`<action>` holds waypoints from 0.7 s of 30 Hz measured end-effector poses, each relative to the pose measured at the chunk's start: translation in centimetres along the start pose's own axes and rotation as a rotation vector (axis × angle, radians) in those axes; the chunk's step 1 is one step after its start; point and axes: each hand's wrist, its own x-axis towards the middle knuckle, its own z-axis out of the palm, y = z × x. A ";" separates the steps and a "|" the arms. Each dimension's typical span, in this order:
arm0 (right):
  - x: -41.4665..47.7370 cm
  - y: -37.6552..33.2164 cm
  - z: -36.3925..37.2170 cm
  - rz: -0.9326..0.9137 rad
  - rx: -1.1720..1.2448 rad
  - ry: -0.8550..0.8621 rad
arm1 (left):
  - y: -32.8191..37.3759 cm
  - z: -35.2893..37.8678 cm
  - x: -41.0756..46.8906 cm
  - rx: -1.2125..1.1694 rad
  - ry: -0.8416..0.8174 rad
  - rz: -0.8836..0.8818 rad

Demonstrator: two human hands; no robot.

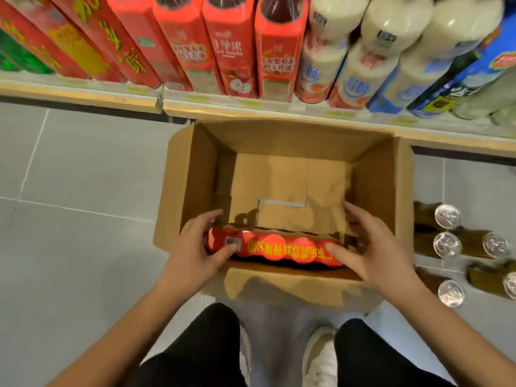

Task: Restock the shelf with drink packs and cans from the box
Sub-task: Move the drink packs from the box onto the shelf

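Observation:
An open cardboard box (192, 174) stands on the floor against the shelf (251, 107). Inside, along its near wall, lies a red drink pack (279, 248) with yellow lettering and round red caps. My left hand (201, 247) wraps around the pack's left end, fingers behind it and thumb on its front. My right hand (371, 247) is at the pack's right end, thumb on its top and fingers spread behind it. The rest of the box floor is bare cardboard.
The shelf holds red packs (231, 51) at left and centre, white bottle packs (363, 57) to the right. Several brown cans with silver tops (446, 244) stand on the grey tiled floor right of the box. My legs and white shoes are below.

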 end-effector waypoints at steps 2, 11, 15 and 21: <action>1.1 1.9 1.1 -0.015 -0.038 0.001 | -1.6 1.3 1.1 0.093 0.031 0.053; 3.2 4.5 2.6 0.023 -0.189 -0.168 | -1.9 2.6 3.9 0.203 -0.052 -0.033; 3.4 4.3 2.9 0.148 -0.213 -0.291 | -2.0 2.5 5.0 0.230 -0.165 -0.190; 4.3 4.0 3.5 0.274 -0.243 -0.324 | -2.6 2.2 5.7 0.167 -0.220 -0.234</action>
